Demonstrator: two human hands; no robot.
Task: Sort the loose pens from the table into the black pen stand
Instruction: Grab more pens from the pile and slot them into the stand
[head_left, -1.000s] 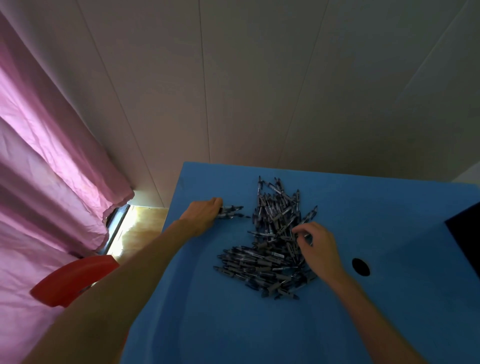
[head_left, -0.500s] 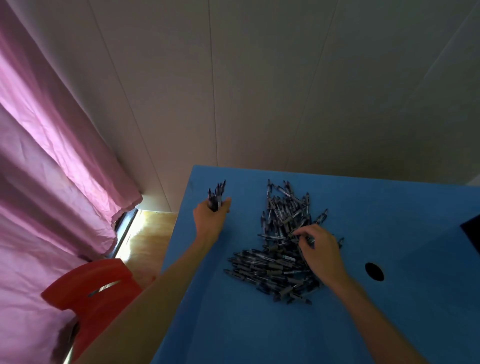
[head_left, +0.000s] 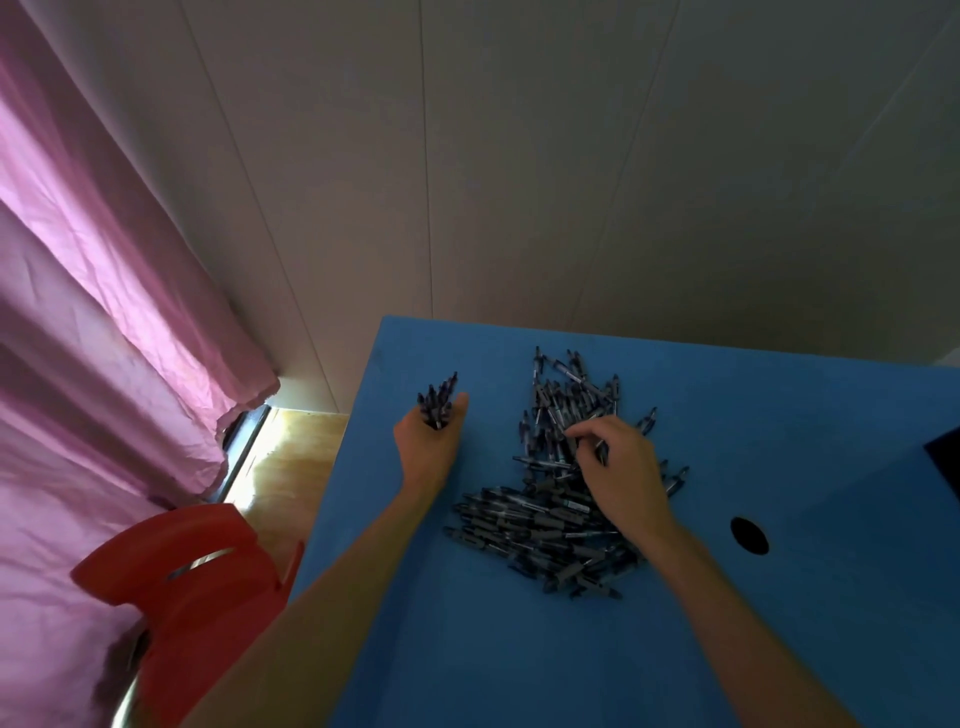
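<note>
A heap of several dark loose pens (head_left: 550, 509) lies on the blue table (head_left: 519, 649). My left hand (head_left: 428, 444) grips a bundle of pens (head_left: 438, 402) that stands upright, tips pointing away from me, left of the heap. My right hand (head_left: 621, 475) rests on top of the heap with its fingers curled round a pen (head_left: 600, 449). A black object (head_left: 948, 457) shows at the right edge; I cannot tell whether it is the pen stand.
A round dark hole (head_left: 749, 535) sits in the table right of the heap. A red plastic chair (head_left: 187, 587) stands left of the table, beside a pink curtain (head_left: 93, 338). The wall (head_left: 519, 182) rises behind the table's far edge.
My left hand has turned its bundle of pens from lying sideways to standing upright. My right hand stays on the heap, its fingers working at a pen.
</note>
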